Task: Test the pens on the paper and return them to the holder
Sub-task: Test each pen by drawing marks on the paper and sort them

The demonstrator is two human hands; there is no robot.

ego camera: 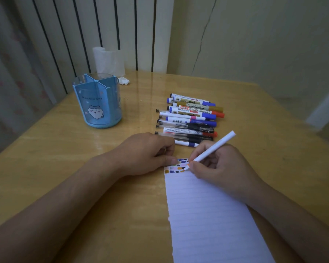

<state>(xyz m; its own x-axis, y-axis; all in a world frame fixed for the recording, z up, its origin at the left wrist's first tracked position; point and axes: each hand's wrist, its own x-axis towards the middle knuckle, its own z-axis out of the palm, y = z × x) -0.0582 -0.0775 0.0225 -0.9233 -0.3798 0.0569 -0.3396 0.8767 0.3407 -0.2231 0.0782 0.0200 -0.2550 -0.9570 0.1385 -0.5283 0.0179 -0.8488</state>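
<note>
— Which way does the white pen (211, 150) point?

— Its long axis slants from the upper right down to the lower left, orange tip down, touching the top of the lined paper (207, 215) among small blue, orange and dark test marks. The blunt white end rises up and away to the right.

— And the hands?

— The right hand (217, 168) has its fingers curled round the pen near the tip in a writing grip. The left hand (146, 154) rests on the wooden table (65, 168) with fingers curled, fingertips pressing the paper's upper left corner; whether it has anything inside it, I cannot tell.

— The other pens?

— A row of pens and markers (188, 118) lies just beyond the hands, each lying roughly left to right. Two labels read "WHITEBOARD" and "PERMANENT", upside down from here.

— The holder?

— The blue holder (97, 103) stands upright to the left, well apart from the paper, its compartments showing no pens. It bears a cartoon cat; the lettering above is too blurred to read.
</note>
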